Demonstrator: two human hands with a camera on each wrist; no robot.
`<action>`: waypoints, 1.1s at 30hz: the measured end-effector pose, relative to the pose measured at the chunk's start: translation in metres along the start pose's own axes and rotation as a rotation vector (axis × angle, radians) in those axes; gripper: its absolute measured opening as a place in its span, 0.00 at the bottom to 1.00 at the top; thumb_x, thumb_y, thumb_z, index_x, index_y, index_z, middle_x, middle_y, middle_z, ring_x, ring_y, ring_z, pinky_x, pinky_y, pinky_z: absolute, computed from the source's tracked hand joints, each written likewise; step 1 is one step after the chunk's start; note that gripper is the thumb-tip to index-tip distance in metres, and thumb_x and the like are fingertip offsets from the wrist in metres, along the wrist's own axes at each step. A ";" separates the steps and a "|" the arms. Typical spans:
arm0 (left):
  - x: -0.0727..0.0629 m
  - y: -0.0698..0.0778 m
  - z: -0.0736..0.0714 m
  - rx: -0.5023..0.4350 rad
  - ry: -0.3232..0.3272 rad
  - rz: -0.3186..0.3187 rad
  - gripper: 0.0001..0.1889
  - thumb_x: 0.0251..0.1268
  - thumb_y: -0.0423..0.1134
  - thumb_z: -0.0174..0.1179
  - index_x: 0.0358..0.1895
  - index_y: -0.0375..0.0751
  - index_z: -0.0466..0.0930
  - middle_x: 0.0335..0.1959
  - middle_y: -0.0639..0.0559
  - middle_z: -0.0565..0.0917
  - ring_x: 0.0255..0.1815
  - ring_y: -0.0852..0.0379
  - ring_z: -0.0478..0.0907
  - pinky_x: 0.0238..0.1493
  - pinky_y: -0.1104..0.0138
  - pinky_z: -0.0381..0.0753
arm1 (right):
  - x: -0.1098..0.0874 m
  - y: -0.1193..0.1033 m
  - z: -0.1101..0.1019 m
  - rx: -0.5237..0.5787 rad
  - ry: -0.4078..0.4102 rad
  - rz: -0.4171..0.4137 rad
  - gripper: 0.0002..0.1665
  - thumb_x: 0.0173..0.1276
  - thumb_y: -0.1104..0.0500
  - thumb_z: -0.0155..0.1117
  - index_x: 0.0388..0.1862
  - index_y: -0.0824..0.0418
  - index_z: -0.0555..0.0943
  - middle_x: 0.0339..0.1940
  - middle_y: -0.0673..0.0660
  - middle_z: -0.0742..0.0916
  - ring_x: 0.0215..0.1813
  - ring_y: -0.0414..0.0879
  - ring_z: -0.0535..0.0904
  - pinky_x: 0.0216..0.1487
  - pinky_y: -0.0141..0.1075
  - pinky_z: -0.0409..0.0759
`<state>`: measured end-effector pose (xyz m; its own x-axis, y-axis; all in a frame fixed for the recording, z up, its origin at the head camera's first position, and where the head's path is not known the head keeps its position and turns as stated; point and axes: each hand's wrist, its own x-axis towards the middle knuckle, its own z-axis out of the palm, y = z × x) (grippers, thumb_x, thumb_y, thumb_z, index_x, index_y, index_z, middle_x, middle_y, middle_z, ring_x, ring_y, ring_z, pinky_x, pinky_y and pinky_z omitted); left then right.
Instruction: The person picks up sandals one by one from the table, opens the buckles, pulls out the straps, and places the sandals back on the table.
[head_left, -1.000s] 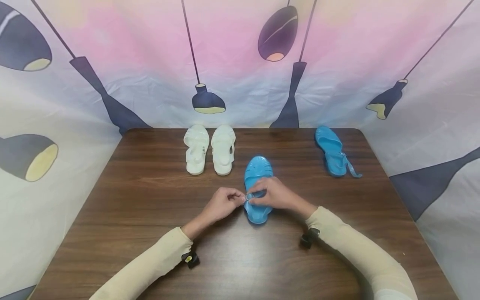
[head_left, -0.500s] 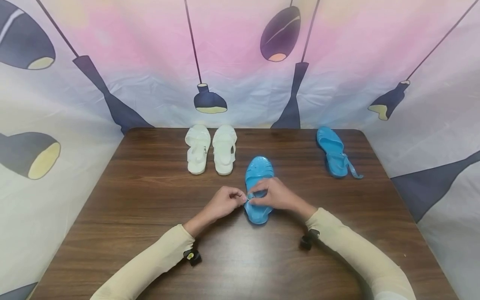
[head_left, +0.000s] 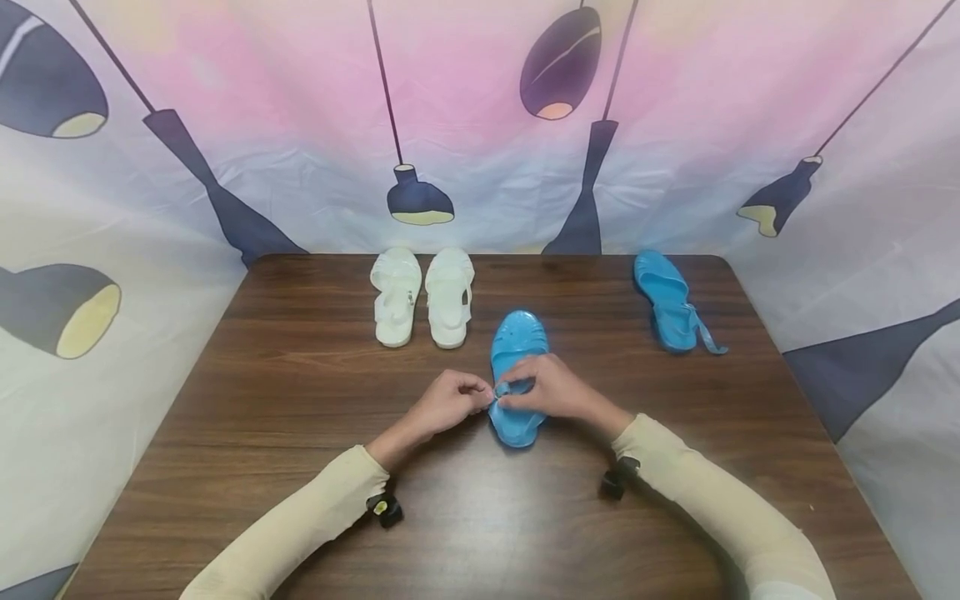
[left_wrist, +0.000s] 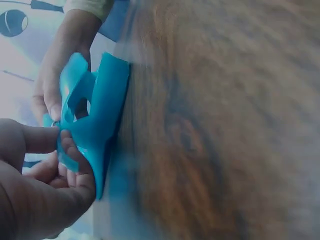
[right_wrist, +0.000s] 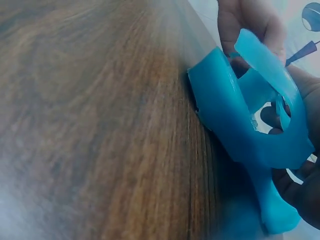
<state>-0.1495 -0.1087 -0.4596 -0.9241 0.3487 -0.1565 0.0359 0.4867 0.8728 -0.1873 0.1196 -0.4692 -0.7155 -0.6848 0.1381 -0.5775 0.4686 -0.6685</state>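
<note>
Left hand (head_left: 450,403) and right hand (head_left: 553,388) pinched the strap (left_wrist: 68,160) of a blue sandal (head_left: 519,334). Its mate (head_left: 663,292) lay apart (rightward).

The left hand (head_left: 444,407) pinches with bent fingers (left_wrist: 40,138); just beside those fingers, the right hand (head_left: 555,390) pinches too, left forearm (head_left: 292,521) and right forearm (head_left: 720,487) slanting inward.

Blue sandal (head_left: 518,337), glossy w/ slotted toe, sits sole-down approx. mid-scene, toe pointing far, heel near. Ankle strap (left_wrist: 69,161) pinched at left side, short end showing; can't tell if buckle's fastened, partly hidden.
</note>
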 end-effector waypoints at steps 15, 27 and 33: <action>0.003 0.006 -0.005 -0.074 -0.074 -0.070 0.08 0.72 0.34 0.58 0.39 0.34 0.85 0.28 0.50 0.83 0.30 0.59 0.80 0.33 0.65 0.81 | 0.000 -0.002 0.001 0.019 0.016 0.036 0.16 0.62 0.50 0.78 0.47 0.54 0.91 0.44 0.47 0.91 0.45 0.36 0.84 0.46 0.34 0.84; 0.000 0.003 -0.009 -0.013 -0.094 -0.110 0.08 0.73 0.36 0.60 0.38 0.37 0.87 0.31 0.51 0.85 0.33 0.58 0.81 0.37 0.66 0.82 | -0.001 -0.002 0.003 0.046 0.026 0.078 0.21 0.63 0.50 0.78 0.52 0.59 0.89 0.50 0.53 0.91 0.53 0.44 0.86 0.53 0.40 0.85; 0.003 0.003 -0.004 -0.146 -0.095 -0.089 0.08 0.72 0.32 0.59 0.39 0.30 0.86 0.30 0.50 0.83 0.32 0.59 0.79 0.39 0.67 0.84 | 0.000 -0.002 0.003 0.053 0.025 0.079 0.15 0.63 0.51 0.78 0.46 0.55 0.91 0.45 0.48 0.91 0.45 0.39 0.85 0.47 0.35 0.85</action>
<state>-0.1542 -0.1093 -0.4555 -0.8808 0.3871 -0.2729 -0.1062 0.4001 0.9103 -0.1847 0.1170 -0.4700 -0.7676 -0.6329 0.1012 -0.4981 0.4897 -0.7156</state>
